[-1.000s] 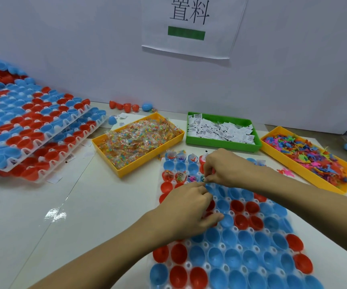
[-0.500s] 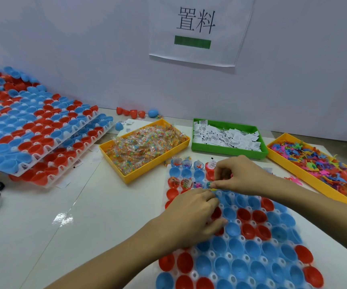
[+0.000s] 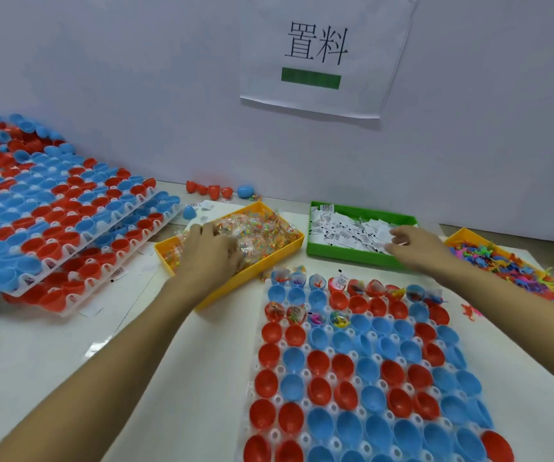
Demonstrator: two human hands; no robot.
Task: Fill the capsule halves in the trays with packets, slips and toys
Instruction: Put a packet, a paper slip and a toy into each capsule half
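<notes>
Both hands have left the near tray. The left hand now curls on packets; the right hand pinches slips, fingers together. Restocking; most cups remain empty.

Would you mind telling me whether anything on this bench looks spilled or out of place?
Yes: a pink toy lies loose on the table beside the toy bin, and several red capsule halves sit loose by the wall, outside any tray.

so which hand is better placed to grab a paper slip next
The right hand: it is already over the green bin of slips, while the left hand is in the yellow bin of packets.
</notes>
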